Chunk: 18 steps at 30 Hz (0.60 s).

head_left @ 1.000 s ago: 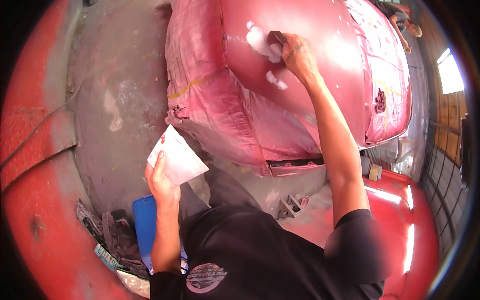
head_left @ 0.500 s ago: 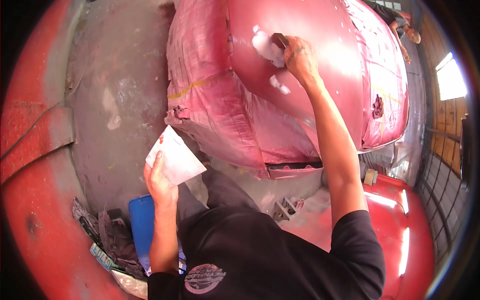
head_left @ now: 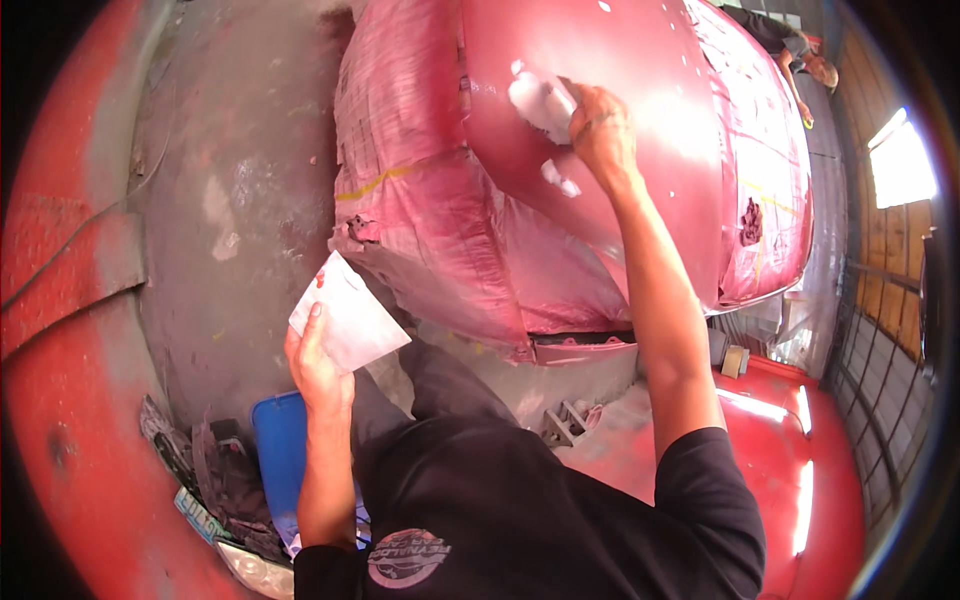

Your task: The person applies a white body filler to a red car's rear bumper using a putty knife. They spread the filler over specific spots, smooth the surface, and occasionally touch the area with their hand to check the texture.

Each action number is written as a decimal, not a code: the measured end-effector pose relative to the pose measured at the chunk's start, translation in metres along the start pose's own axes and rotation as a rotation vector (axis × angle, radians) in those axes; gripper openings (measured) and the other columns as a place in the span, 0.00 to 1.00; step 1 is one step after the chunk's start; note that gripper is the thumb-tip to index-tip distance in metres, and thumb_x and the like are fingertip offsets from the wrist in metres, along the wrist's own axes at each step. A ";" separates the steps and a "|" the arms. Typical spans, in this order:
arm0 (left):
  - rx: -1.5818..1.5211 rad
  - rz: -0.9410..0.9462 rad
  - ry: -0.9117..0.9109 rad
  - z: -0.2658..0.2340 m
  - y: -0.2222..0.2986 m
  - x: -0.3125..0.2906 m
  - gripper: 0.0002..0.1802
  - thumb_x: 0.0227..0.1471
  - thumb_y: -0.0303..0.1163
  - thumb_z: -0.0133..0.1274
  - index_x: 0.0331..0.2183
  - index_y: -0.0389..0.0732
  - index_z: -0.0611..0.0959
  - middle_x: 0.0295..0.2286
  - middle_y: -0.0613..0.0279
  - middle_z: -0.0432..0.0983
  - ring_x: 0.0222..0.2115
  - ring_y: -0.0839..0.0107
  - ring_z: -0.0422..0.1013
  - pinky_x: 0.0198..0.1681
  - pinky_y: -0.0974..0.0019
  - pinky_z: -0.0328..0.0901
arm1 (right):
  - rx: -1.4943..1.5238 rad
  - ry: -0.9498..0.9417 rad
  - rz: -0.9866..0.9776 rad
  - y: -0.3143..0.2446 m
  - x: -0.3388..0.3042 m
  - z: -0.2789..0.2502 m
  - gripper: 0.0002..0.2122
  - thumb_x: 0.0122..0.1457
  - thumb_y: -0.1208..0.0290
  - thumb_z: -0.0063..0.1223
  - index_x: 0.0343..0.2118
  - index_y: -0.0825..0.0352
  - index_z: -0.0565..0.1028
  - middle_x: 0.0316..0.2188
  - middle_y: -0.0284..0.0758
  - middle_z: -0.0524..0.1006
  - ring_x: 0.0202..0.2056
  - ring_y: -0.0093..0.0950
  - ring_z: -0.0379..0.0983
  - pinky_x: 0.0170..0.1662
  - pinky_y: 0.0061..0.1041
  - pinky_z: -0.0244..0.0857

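Observation:
A red car panel (head_left: pixel 650 60) curves away in front of me, and a white filler patch (head_left: pixel 535 100) is smeared across it. On the right edge of that patch, my right hand (head_left: pixel 604 135) grips a dark spreader (head_left: pixel 568 88), its blade partly hidden by the fingers and the filler. Smaller filler dabs (head_left: pixel 560 178) sit just below. Lower left, away from the car, my left hand (head_left: pixel 322 360) holds a white square board (head_left: pixel 358 322) tilted up, thumb on its face. A small red smear shows near the board's top corner.
Pink-stained masking sheets (head_left: pixel 400 220) with yellow tape wrap the car's sides. A blue bin (head_left: pixel 280 440), a headlight (head_left: pixel 255 570) and dark scraps lie at lower left, beside a red panel (head_left: pixel 70 440). Another person (head_left: pixel 795 50) stands beyond the car at upper right.
My right hand has moved slightly down and right, and the spreader has turned, showing less of its dark face. My left hand still holds the board in nearly the same place.

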<state>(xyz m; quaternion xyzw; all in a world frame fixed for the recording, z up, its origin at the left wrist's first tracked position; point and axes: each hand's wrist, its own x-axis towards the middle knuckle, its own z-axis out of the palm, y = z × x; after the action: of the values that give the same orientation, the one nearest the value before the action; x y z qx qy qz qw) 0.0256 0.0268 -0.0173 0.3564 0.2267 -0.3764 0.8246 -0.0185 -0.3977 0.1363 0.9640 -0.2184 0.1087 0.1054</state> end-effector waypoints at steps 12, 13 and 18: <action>-0.010 0.012 -0.015 0.007 0.010 0.003 0.21 0.63 0.29 0.53 0.56 0.33 0.76 0.51 0.55 0.78 0.51 0.63 0.75 0.56 0.59 0.68 | 0.040 0.018 0.035 -0.020 -0.002 0.000 0.17 0.55 0.81 0.48 0.46 0.64 0.82 0.35 0.49 0.81 0.36 0.49 0.79 0.43 0.44 0.73; -0.005 0.016 -0.014 0.003 0.010 0.004 0.21 0.63 0.29 0.53 0.56 0.33 0.76 0.50 0.55 0.78 0.51 0.63 0.75 0.56 0.59 0.68 | -0.005 -0.069 0.071 -0.013 0.008 -0.004 0.15 0.53 0.81 0.51 0.43 0.64 0.82 0.35 0.47 0.82 0.37 0.45 0.80 0.43 0.43 0.74; 0.016 0.016 0.050 -0.017 0.006 0.006 0.21 0.63 0.30 0.53 0.56 0.33 0.77 0.51 0.55 0.77 0.51 0.63 0.74 0.57 0.58 0.67 | -0.065 -0.143 0.049 -0.018 0.020 0.015 0.15 0.56 0.80 0.47 0.44 0.64 0.82 0.36 0.47 0.81 0.39 0.46 0.79 0.43 0.44 0.73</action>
<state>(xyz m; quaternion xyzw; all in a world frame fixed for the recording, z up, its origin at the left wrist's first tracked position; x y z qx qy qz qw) 0.0323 0.0395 -0.0295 0.3741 0.2412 -0.3627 0.8187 0.0096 -0.3931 0.1243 0.9598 -0.2523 0.0350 0.1181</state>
